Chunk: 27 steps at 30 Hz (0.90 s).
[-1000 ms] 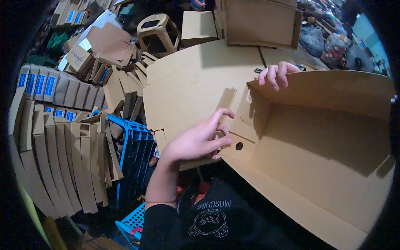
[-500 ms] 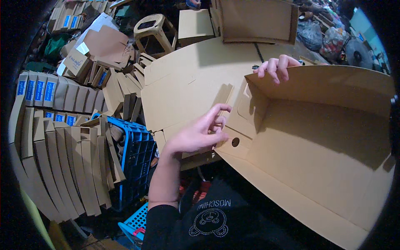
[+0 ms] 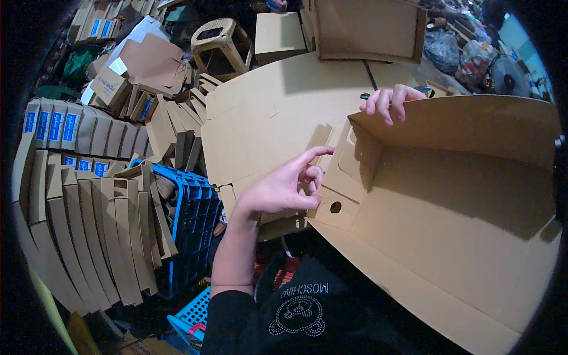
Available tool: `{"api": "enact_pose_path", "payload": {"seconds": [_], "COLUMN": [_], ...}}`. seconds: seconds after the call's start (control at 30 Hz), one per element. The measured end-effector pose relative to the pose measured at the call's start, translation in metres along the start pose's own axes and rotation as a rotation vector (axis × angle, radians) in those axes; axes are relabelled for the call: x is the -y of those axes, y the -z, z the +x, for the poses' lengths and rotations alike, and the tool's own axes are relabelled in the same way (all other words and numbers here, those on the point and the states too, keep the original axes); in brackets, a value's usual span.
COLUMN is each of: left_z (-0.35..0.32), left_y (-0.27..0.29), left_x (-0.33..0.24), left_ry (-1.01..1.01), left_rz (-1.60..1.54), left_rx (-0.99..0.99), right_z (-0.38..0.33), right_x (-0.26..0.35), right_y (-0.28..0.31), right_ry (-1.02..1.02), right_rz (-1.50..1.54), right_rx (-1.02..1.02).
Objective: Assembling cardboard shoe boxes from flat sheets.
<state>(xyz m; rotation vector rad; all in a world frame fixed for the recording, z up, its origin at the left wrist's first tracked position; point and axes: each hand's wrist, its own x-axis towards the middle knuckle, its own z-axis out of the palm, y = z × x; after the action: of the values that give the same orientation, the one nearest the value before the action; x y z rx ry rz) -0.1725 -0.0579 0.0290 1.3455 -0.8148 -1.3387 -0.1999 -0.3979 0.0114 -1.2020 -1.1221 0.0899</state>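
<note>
Half-folded cardboard box (image 3: 449,219) lay in front of the person, over flat cardboard sheets (image 3: 278,118). The left hand (image 3: 284,188), fingers loosely curled and index extended, pressed the end flap (image 3: 346,177) inward; the right hand (image 3: 393,102) hooked closed over the back wall's top edge, steadying it upright. Blue crate (image 3: 192,231) stood left.

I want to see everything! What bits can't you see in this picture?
Head view only:
- Right hand: just fingertips show; the raised wall of the half-folded brown cardboard box hides the rest.
- Blue plastic crate: its inside is covered by leaning flat cardboard blanks.
- Picture corners: black, cut off by the lens rim.
</note>
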Motion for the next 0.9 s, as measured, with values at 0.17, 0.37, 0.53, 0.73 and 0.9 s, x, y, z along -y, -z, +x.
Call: {"api": "enact_pose_path", "payload": {"seconds": [0.17,0.37,0.53,0.73,0.9], "left_z": [0.005,0.005,-0.001,-0.008,-0.003], "left_y": [-0.002,-0.015,-0.008,-0.012,-0.021], "left_x": [0.002,0.008,-0.012,-0.027,-0.027], "left_ry": [-0.031,-0.101,-0.118,-0.162,-0.019], "left_rz": [0.027,0.183,0.493,1.012,1.189], "left_rx": [0.044,-0.075,-0.337,-0.217,-0.123], "right_z": [-0.005,0.0,-0.011,-0.023,-0.014], "right_x": [0.006,-0.001,-0.006,-0.021,-0.03], "right_y": [-0.002,-0.01,0.001,0.011,0.006], "right_ry": [-0.019,0.019,0.035,0.019,0.022], "right_rz": [-0.061,-0.071,-0.125,0.018,0.086], "right_rx": [-0.028,-0.125,-0.07,-0.006,0.002]}}
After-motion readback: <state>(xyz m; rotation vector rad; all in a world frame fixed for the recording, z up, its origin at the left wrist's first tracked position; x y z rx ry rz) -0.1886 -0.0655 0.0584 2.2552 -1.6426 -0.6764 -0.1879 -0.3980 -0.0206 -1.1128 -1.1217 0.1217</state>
